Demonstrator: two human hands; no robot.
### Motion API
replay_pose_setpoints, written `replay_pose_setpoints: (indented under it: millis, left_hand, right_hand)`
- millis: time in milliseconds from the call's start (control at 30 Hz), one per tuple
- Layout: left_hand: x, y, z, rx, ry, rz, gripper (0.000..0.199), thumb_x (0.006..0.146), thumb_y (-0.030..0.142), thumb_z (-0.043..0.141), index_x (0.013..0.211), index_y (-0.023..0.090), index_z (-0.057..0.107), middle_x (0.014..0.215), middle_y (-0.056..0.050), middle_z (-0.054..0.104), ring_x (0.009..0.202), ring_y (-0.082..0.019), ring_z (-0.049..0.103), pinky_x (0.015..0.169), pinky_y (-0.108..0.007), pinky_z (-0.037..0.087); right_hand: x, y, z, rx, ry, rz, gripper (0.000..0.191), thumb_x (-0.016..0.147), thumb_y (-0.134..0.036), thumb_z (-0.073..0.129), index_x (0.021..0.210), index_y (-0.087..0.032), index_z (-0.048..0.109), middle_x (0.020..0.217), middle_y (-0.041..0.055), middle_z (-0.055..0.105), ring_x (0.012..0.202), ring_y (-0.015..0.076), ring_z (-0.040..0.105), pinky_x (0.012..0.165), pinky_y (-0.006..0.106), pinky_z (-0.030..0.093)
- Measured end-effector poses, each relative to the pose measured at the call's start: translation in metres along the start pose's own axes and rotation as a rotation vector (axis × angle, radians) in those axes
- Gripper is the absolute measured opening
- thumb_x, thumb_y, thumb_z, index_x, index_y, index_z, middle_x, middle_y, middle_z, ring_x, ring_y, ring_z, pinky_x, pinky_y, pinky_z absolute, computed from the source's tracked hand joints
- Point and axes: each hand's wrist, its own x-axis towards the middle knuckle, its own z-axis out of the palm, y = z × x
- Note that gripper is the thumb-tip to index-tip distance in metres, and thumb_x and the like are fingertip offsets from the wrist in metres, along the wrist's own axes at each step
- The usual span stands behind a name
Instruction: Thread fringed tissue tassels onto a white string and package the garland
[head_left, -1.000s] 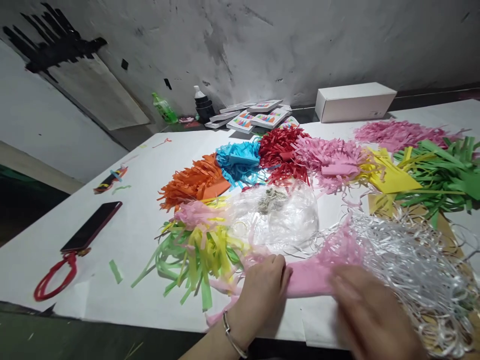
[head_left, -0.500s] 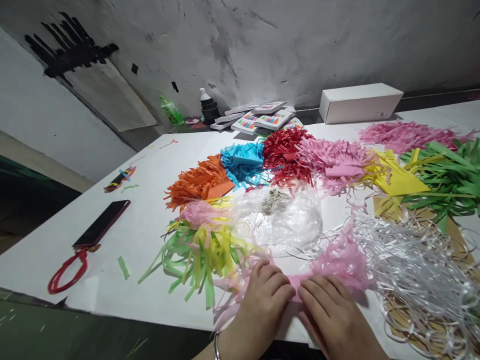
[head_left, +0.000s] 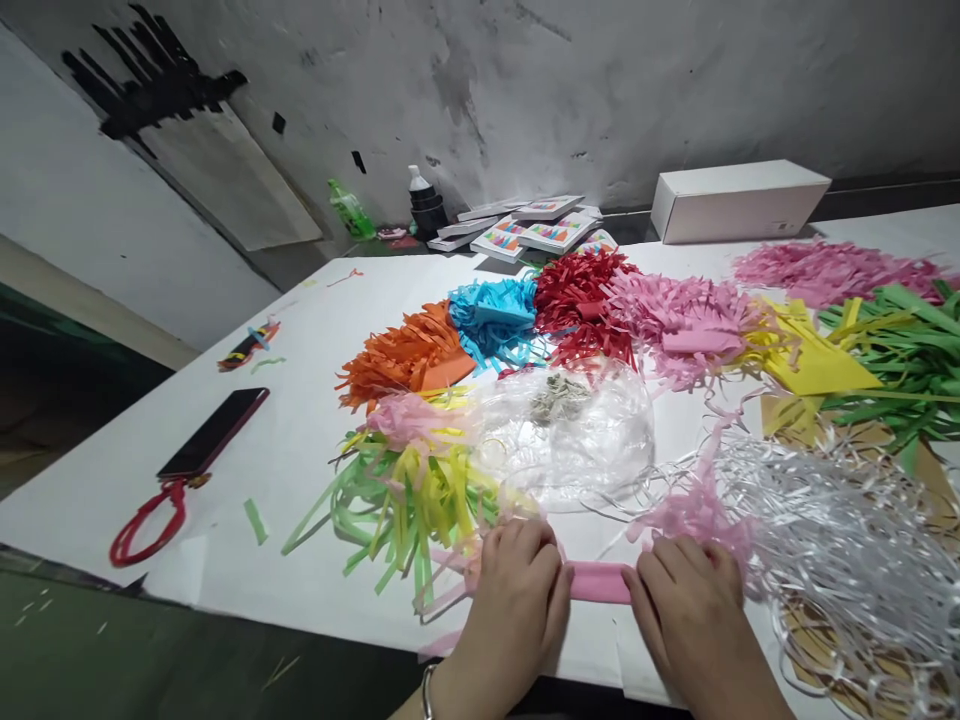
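Note:
A strip of pink tissue paper (head_left: 600,582) lies flat and folded between my two hands near the table's front edge. My left hand (head_left: 523,580) has its fingers curled over the strip's left end, while my right hand (head_left: 679,590) grips the right end. Shredded pink fringe (head_left: 701,515) spreads out beyond my right fingers, and more pink strands poke out left of my left hand. Beside my left hand rests a heap of light green and yellow paper strips (head_left: 416,495). White shiny ribbon (head_left: 847,530) lies tangled to the right.
Fringed paper bundles in orange (head_left: 412,350), blue (head_left: 495,320), red (head_left: 589,300), pink (head_left: 682,325) and green (head_left: 900,350) form an arc behind a clear plastic bag (head_left: 600,450). A phone (head_left: 217,435) with a red strap lies left. Farther back stand a white box (head_left: 739,205) and flat packets (head_left: 555,232).
My hands have moved apart, and a flat length of the pink tissue paper now shows between them. The view has shifted slightly.

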Motion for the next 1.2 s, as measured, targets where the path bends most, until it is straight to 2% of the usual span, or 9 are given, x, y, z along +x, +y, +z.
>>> replay_pose_setpoints:
  millis: [167,233,300,400,500,700,900,1067,1200]
  left_hand:
    - [0.008,-0.001,0.000,0.041,-0.051,0.009,0.014,0.090,0.012,0.055,0.078,0.017,0.060,0.091,-0.006,0.061,0.086,-0.024,0.054,0.081,-0.045,0.042]
    - [0.008,-0.002,0.000,0.052,-0.071,0.004,0.014,0.090,0.012,0.056,0.078,0.018,0.060,0.091,-0.006,0.061,0.087,-0.025,0.055,0.082,-0.045,0.042]
    - [0.007,-0.002,-0.002,0.051,-0.073,-0.008,0.013,0.091,0.013,0.056,0.079,0.018,0.060,0.091,-0.006,0.061,0.088,-0.025,0.055,0.082,-0.046,0.043]
    - [0.003,-0.002,-0.005,-0.005,0.010,0.018,0.002,0.089,0.016,0.062,0.090,0.018,0.062,0.102,-0.008,0.063,0.095,-0.027,0.056,0.086,-0.046,0.043]
    - [-0.002,-0.001,-0.006,-0.041,0.094,0.145,0.020,0.087,0.021,0.068,0.107,0.022,0.063,0.119,-0.009,0.063,0.109,-0.030,0.053,0.099,-0.051,0.037]
    - [-0.004,0.000,0.006,-0.079,0.144,0.283,0.017,0.095,0.010,0.053,0.085,0.021,0.063,0.092,-0.003,0.068,0.096,-0.022,0.054,0.096,-0.045,0.038]
    - [-0.007,-0.009,0.001,-0.168,0.058,0.267,0.018,0.091,0.007,0.051,0.080,0.019,0.059,0.084,-0.002,0.065,0.085,-0.019,0.051,0.086,-0.040,0.039]
    - [-0.010,-0.008,-0.009,-0.141,-0.076,0.230,0.015,0.096,0.014,0.051,0.088,0.021,0.062,0.089,-0.001,0.067,0.088,-0.020,0.052,0.096,-0.045,0.034]
    - [-0.004,0.002,-0.009,-0.075,-0.111,0.111,0.018,0.096,0.014,0.048,0.082,0.019,0.059,0.090,-0.004,0.064,0.087,-0.022,0.054,0.092,-0.044,0.037]
  right_hand:
    - [0.000,-0.005,-0.005,-0.019,0.104,0.028,0.014,0.095,-0.019,0.052,0.087,-0.021,0.064,0.087,0.0050,0.067,0.088,0.0232,0.060,0.099,0.051,0.030]
    - [-0.001,-0.011,-0.004,0.064,0.187,-0.042,0.010,0.094,-0.022,0.058,0.098,-0.021,0.066,0.098,0.0056,0.071,0.099,0.0251,0.062,0.108,0.056,0.026]
    - [-0.002,-0.016,0.000,0.145,0.197,-0.135,0.012,0.096,-0.021,0.055,0.099,-0.021,0.067,0.093,0.0036,0.071,0.100,0.0233,0.063,0.111,0.055,0.024]
    - [-0.003,-0.019,0.004,0.187,0.127,-0.190,0.026,0.099,-0.011,0.042,0.089,-0.020,0.065,0.078,0.0005,0.066,0.090,0.0181,0.062,0.109,0.049,0.027]
    - [-0.002,-0.020,0.003,0.265,0.127,-0.129,0.025,0.097,-0.011,0.045,0.081,-0.020,0.062,0.073,-0.0012,0.061,0.081,0.0159,0.058,0.100,0.043,0.031]
    - [0.001,-0.028,0.005,0.261,0.059,-0.139,0.024,0.098,-0.014,0.043,0.083,-0.021,0.061,0.075,-0.0009,0.060,0.076,0.0164,0.055,0.097,0.042,0.030]
    - [-0.012,-0.005,-0.004,0.279,0.087,-0.194,0.037,0.103,-0.016,0.031,0.092,-0.022,0.066,0.080,0.0003,0.067,0.083,0.0167,0.059,0.102,0.040,0.031]
    - [-0.024,0.008,-0.015,0.197,0.083,-0.225,0.017,0.098,-0.019,0.052,0.102,-0.022,0.068,0.096,0.0016,0.073,0.097,0.0199,0.063,0.111,0.046,0.027]
    - [-0.025,-0.006,-0.011,0.218,0.161,0.019,0.018,0.097,-0.019,0.052,0.087,-0.023,0.066,0.088,0.0008,0.071,0.093,0.0215,0.062,0.109,0.052,0.028]
